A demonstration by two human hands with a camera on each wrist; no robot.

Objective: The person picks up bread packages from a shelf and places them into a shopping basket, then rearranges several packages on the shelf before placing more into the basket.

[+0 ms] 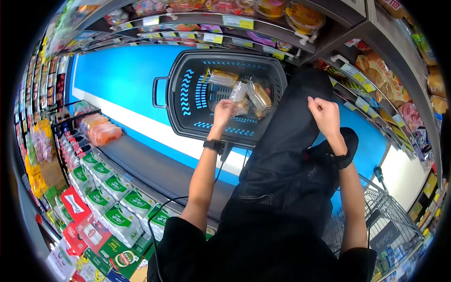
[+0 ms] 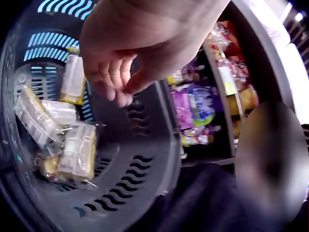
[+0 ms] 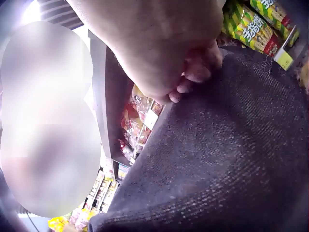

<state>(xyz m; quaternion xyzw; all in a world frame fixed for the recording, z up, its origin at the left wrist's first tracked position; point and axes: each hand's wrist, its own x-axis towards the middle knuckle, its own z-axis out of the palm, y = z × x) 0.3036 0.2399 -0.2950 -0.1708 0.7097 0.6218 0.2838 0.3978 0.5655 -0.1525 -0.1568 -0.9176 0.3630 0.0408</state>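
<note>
My left hand hangs over the dark shopping basket, its fingers loosely curled with nothing between them. Inside the basket lie several clear-wrapped packs of what looks like bread, among them a yellow-ended pack and a larger pack toward the right side. From the left wrist, white labels show on the packs, which lie below and beside the fingers, apart from them. My right hand is close over the dark-trousered knee; its fingers are loosely curled and hold nothing.
Shelves with price tags and packaged snacks run behind the basket; bread packs fill shelves at right. White-and-green packs are stacked at lower left. A wire cart stands at lower right. The floor is blue.
</note>
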